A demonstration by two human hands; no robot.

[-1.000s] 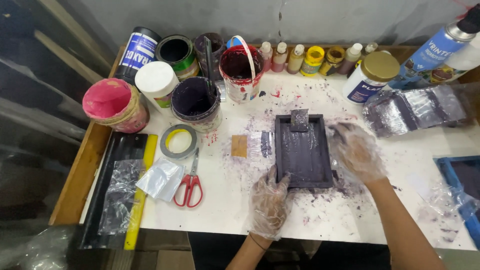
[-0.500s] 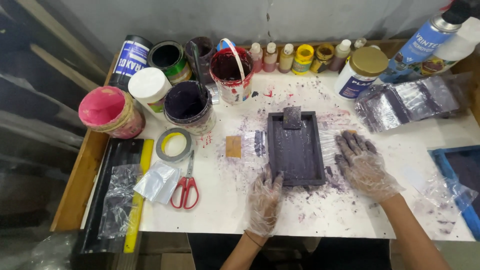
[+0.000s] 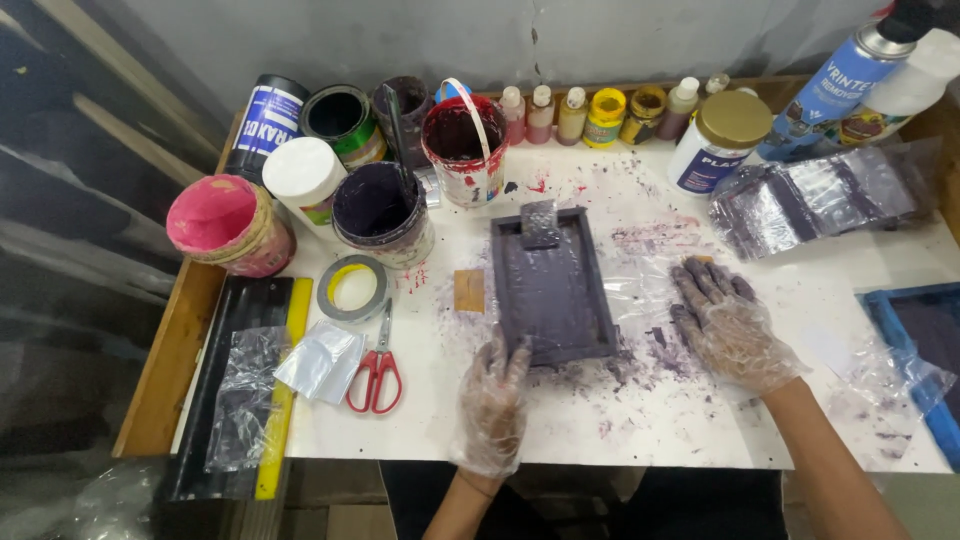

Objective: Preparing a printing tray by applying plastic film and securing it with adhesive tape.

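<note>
- Our left hand (image 3: 492, 405), in a thin clear glove, rests its fingertips on the near left corner of the purple frame (image 3: 551, 285). It is not closed around anything.
- Our right hand (image 3: 728, 325) lies flat and open on the table (image 3: 700, 430), just right of the frame.
- The frame lies mid-table, its long side pointing away from us. The left hand is nearer.
- Red scissors (image 3: 376, 368) and a tape roll (image 3: 353, 288) sit to the left. Paint tubs (image 3: 381, 208) stand along the far edge.
</note>
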